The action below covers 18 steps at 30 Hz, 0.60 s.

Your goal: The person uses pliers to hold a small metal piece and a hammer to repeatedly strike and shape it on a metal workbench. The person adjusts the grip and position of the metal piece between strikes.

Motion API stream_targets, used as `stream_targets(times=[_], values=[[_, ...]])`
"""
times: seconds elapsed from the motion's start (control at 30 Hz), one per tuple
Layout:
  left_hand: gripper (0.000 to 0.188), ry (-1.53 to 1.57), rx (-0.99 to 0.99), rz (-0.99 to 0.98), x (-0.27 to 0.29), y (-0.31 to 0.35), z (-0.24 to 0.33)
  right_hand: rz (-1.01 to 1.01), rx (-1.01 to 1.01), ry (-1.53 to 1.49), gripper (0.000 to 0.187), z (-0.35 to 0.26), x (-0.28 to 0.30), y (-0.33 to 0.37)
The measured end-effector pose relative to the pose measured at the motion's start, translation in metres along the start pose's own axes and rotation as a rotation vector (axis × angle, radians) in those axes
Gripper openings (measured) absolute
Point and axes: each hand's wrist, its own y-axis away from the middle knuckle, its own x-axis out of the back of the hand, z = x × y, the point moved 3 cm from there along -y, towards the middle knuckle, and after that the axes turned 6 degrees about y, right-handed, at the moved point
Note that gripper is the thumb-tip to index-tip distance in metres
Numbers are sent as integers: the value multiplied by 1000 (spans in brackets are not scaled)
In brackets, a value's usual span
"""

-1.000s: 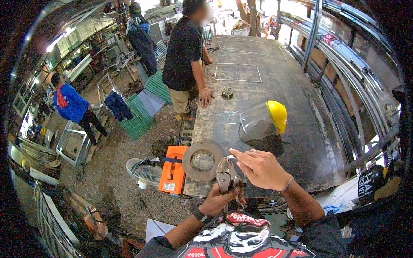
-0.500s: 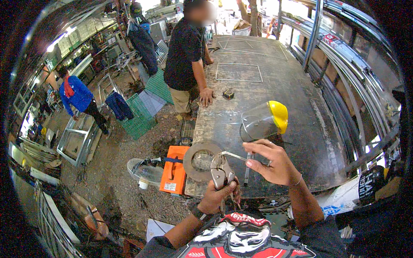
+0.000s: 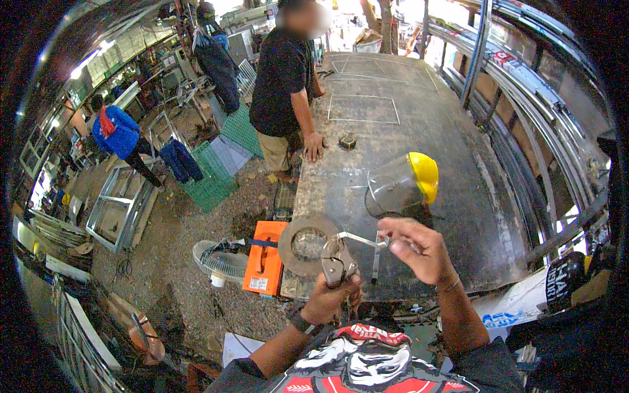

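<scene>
My left hand (image 3: 331,300) is closed round the handles of metal locking pliers (image 3: 337,261), held upright at the table's near edge. Their jaws grip one end of a thin, pale metal strip (image 3: 357,238), which has a bend along its length. The strip's free end reaches toward my right hand (image 3: 419,249), raised over the table with its fingers loosely curved and apart from the thumb. Whether a fingertip touches the strip is hard to see. Under the pliers lies a flat grey ring (image 3: 288,247). A narrow metal bar (image 3: 376,262) lies below my right hand.
A yellow face shield (image 3: 424,177) rests on the dark table (image 3: 452,242); a tape measure (image 3: 347,141) and a thin rectangular frame (image 3: 363,109) lie farther off. At left stand an orange case (image 3: 265,252) and a fan (image 3: 219,259). One person (image 3: 282,85) leans on the table.
My right hand has shifted a little to the right, its fingers more curled. The strip's bend shows more clearly. My left hand keeps the pliers nearly in place. The person in blue has turned away.
</scene>
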Motion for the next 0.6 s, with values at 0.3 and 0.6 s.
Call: stream_targets(times=[0.3, 0.6], values=[[18, -5, 43, 98, 7, 2, 9, 46, -943, 921, 93, 314, 9, 126], [19, -252, -118, 87, 16, 2, 14, 11, -915, 796, 68, 382, -24, 223]])
